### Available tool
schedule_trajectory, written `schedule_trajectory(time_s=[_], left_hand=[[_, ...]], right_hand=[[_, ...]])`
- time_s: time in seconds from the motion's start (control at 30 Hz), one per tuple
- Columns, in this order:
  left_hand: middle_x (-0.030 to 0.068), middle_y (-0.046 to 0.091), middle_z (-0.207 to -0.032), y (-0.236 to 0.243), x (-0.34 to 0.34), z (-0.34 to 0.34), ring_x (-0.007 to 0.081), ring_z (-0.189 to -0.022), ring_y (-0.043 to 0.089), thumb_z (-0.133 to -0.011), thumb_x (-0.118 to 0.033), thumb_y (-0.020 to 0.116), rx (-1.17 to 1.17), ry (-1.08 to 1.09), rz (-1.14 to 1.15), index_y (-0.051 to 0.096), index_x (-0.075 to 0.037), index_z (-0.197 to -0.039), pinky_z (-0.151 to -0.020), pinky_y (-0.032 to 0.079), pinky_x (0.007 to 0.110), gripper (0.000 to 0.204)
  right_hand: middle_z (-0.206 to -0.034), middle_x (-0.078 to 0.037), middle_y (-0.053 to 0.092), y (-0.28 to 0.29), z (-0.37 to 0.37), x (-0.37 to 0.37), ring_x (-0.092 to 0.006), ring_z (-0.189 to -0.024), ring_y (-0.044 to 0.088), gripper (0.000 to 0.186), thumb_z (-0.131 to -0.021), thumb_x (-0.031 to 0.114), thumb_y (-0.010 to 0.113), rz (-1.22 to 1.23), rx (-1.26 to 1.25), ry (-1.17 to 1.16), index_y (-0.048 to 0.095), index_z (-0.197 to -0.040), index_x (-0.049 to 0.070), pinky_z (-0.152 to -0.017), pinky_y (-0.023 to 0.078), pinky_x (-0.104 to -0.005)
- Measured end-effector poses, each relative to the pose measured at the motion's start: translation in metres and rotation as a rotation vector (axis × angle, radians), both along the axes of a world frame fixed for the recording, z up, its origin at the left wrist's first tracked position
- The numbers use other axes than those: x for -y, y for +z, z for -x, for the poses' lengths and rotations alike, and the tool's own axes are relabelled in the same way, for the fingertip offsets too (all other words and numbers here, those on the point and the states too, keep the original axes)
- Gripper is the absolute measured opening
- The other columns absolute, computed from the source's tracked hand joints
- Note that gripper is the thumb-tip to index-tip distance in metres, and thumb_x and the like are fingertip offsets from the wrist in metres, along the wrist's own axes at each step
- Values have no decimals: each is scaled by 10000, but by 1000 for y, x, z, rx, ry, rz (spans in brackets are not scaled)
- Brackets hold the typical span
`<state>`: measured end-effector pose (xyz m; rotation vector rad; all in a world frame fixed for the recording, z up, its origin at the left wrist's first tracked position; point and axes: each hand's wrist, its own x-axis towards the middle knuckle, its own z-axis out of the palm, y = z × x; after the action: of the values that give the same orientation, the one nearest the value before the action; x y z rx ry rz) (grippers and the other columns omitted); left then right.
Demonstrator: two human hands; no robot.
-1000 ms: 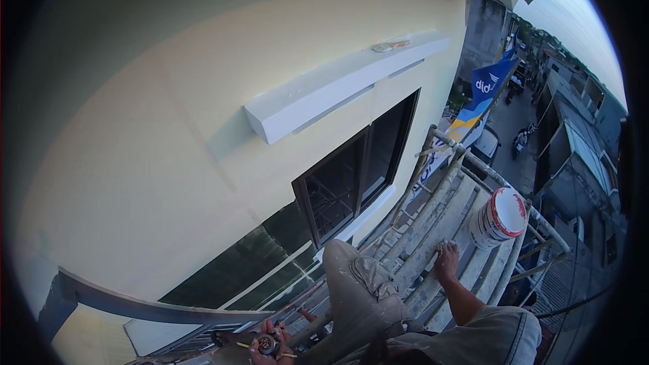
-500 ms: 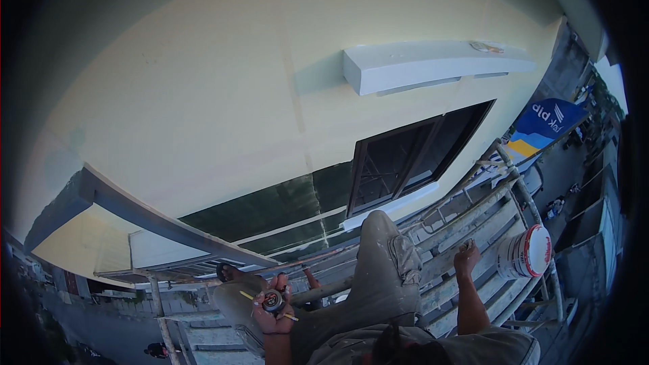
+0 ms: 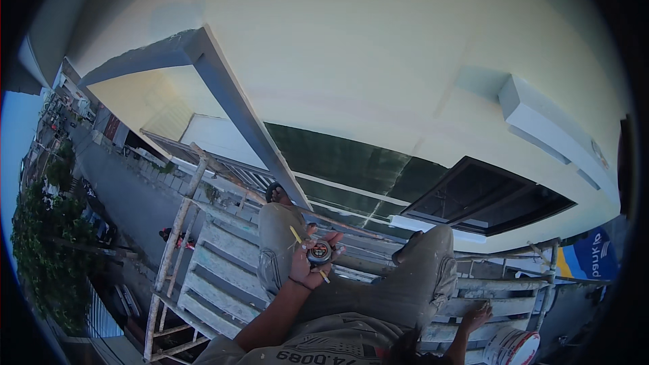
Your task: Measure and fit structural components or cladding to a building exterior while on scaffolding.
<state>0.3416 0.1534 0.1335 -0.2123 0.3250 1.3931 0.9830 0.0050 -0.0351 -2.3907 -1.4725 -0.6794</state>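
My left hand [image 3: 307, 267] is held over my lap, its fingers curled around a small round dark object [image 3: 319, 252] with a silvery rim. A thin yellow stick [image 3: 296, 235] also sits in that hand, its two ends poking out on either side of the palm. Low on the right, my right hand [image 3: 477, 316] is by the slatted platform, just above a white bucket [image 3: 514, 346] with a red-edged lid. Its fingers look curled; what they hold, if anything, is too small to make out.
I sit on scaffold planks [image 3: 226, 267] framed by metal poles [image 3: 177, 230]. Ahead stands a cream wall [image 3: 378, 61] with a dark window [image 3: 483, 199], a white ledge [image 3: 551, 118] and a grey beam [image 3: 240, 108]. Far below on the left lies a street [image 3: 132, 196].
The view has swung left, bringing in the street and trees. My left hand still grips the round object and yellow stick. My right hand is lower, nearer the planks.
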Motion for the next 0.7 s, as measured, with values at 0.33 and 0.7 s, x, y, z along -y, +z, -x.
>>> schedule_trajectory(time_s=[0.33,0.7], left_hand=[[219,579,-1402,7,4,4,430,-1261,590,-955,-211,539,-96,-53,-9,499,-216,-1387,-409,447,158,433],[162,649,-1230,-9,10,10,316,-1044,684,-955,-252,545,-163,-37,-7,579,29,-1305,-410,406,165,450]], right_hand=[[-1296,-312,524,29,29,-17,-472,-1148,470,504,-952,148,457,199,-217,-209,462,-1402,-80,-1040,367,-565],[-1480,-254,496,116,128,-91,-459,-1354,457,445,-1049,233,539,-157,-325,29,513,-1424,-6,-1151,325,-558]])
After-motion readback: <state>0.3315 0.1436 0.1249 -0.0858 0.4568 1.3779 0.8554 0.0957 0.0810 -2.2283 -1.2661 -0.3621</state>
